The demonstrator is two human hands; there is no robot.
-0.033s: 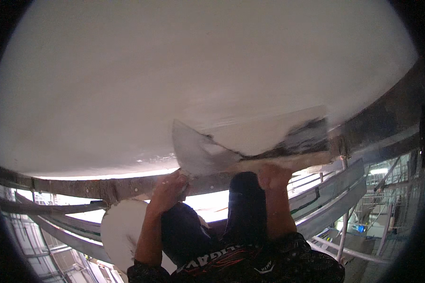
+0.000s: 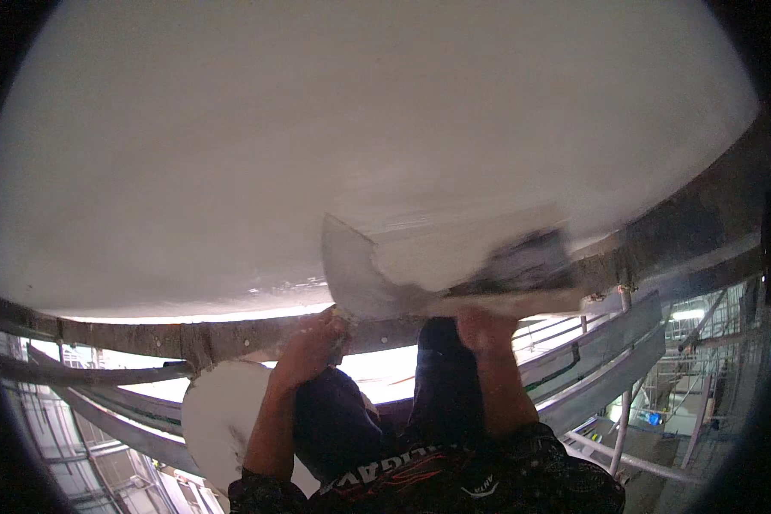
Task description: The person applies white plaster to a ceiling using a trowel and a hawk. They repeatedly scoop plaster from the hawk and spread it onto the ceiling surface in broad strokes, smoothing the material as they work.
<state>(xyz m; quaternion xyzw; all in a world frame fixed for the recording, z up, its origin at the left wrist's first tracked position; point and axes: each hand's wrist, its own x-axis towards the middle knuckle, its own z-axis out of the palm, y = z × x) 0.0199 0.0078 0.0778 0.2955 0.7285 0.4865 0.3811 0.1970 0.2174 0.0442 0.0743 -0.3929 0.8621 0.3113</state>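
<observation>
My left hand (image 2: 313, 344) is closed around the handle end of a putty knife (image 2: 348, 276), whose wide grey blade fans upward. The knife's right edge lies over a broad flat trowel (image 2: 531, 267) that my right hand (image 2: 490, 330) grips from below, fingers wrapped at its lower edge. Pale putty (image 2: 441, 257) coats much of the trowel's face, and a dark patch shows through at its right part. Both handles are mostly hidden by my hands. Motion slightly blurs the tools.
A large pale curved surface (image 2: 360, 120) fills the upper view, wet-looking along its lower part. Below it runs a worn brown plank (image 2: 128, 338). Scaffold poles (image 2: 627, 394) and metal rails (image 2: 591, 368) stand around. A white rounded object (image 2: 223, 407) is beside my left forearm.
My right hand has shifted left with the trowel. The putty knife has moved slightly right, and the edge between putty and dark patch has changed shape.
</observation>
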